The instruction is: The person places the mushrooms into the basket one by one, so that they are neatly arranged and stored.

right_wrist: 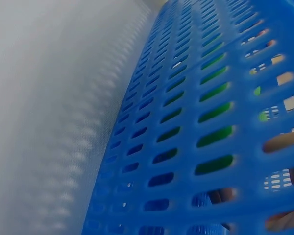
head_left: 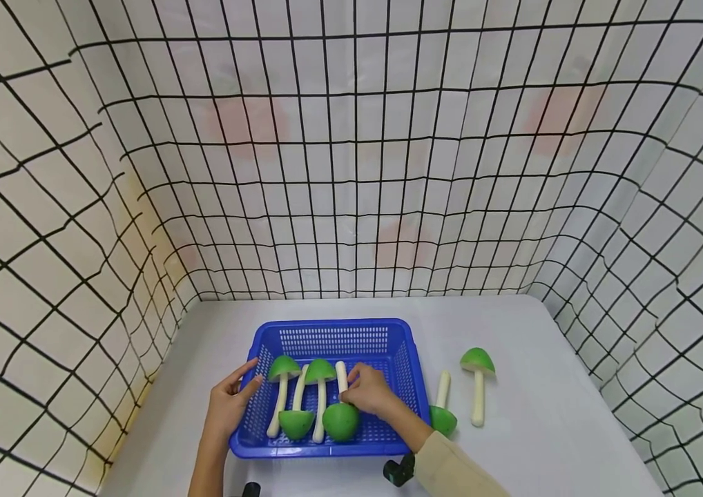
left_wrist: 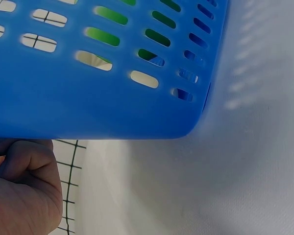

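A blue plastic basket (head_left: 326,452) stands on the white surface, with several toy mushrooms with green caps and pale stems in a row inside. At its left rim my left hand (head_left: 227,407) holds the side, thumb over the edge; in the left wrist view its curled fingers (left_wrist: 34,161) meet the rim. My right hand (head_left: 369,390) reaches over the right side and pinches the stem of the rightmost mushroom (head_left: 341,422), whose cap points toward me. The neighbouring mushroom (head_left: 320,373) lies with its cap away from me. In the right wrist view the perforated basket wall (right_wrist: 186,112) hides most of the hand.
Right of the basket lie two more mushrooms: one (head_left: 443,419) close by the wall, cap toward me, and another (head_left: 478,360) farther right, cap away. Black wire mesh (head_left: 354,176) encloses the back and sides. A dark object (head_left: 398,471) sits under my right forearm.
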Available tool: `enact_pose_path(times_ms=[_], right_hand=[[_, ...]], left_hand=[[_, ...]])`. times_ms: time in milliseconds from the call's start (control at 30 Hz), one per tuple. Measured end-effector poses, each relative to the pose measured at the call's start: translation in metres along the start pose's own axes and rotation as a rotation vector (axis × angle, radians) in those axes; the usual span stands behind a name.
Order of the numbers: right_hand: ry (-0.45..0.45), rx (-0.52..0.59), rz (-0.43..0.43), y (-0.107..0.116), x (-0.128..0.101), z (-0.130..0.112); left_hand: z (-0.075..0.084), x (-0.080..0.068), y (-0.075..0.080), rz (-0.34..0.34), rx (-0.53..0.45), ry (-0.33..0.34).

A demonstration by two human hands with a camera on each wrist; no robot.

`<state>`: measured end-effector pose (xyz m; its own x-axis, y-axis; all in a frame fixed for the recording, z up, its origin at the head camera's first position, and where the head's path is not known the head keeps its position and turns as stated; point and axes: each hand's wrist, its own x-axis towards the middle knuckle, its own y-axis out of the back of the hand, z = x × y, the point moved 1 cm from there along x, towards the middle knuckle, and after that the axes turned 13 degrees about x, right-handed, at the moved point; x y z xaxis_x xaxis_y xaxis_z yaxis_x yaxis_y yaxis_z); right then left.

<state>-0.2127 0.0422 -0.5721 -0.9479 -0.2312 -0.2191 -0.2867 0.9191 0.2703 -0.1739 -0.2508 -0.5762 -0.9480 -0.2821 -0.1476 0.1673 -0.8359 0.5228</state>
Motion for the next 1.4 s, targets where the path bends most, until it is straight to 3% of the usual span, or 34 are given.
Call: enact_pose_path(times_ms=[133, 733, 1000, 1400], right_hand=[[-0.028, 0.054, -0.012, -0.0008, -0.0005, 0.0003], [-0.093, 0.052, -0.02, -0.0016, -0.0012, 0.0043], [-0.126, 0.102, -0.081, -0.0015, -0.0026, 0.0024], [-0.067, 0.048, -0.054, -0.0007, -0.003, 0.0041]], left_hand=[[0.0001, -0.0006, 0.0007, 0.003, -0.002, -0.002], [-0.0001, -0.0004, 0.0009, -0.007, -0.017, -0.014], [-0.0023, 0.0012, 0.0005, -0.003, -0.032, -0.017], [-0.0019, -0.0005, 0.0004, -0.006, -0.037, -0.029]])
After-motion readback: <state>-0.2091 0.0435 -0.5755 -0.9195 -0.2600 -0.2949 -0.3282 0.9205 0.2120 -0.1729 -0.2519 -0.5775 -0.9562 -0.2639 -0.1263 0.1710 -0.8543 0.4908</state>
